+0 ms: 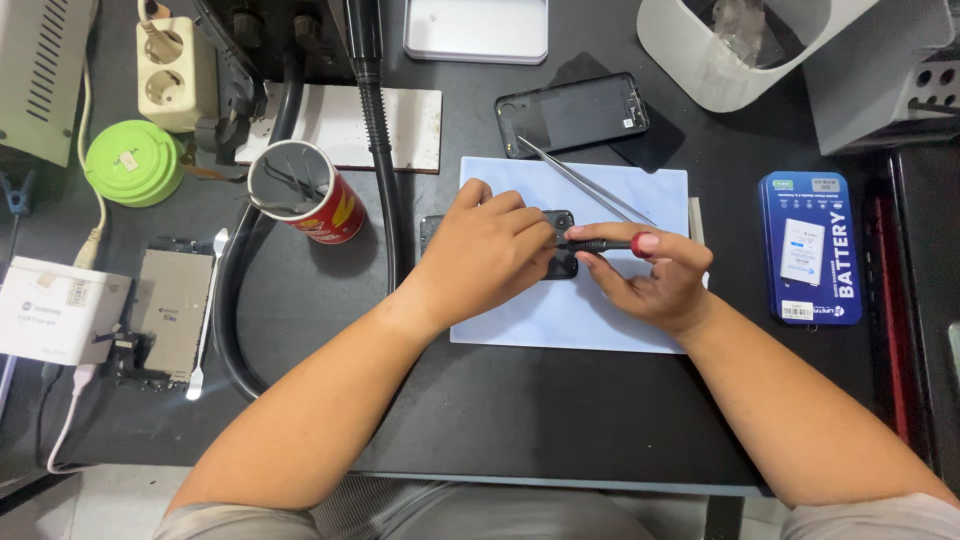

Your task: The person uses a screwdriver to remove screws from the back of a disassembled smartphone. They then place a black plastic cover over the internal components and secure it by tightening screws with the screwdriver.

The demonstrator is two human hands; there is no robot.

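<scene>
I see the left hand [487, 252] pressing the phone [557, 243] flat on the pale blue mat [560, 320]. The right hand [655, 275] pinches a screwdriver [612, 243] at its camera end. The phone looks light, rigid, probably fragile; best held by its edges.

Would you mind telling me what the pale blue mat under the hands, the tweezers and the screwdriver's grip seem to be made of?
Mat: probably silicone or soft rubber; matte, flat, no glare.
Tweezers: metal, likely steel; thin, silvery, shiny.
Screwdriver in the right hand: black grip with red end cap, seemingly plastic or rubber.
</scene>
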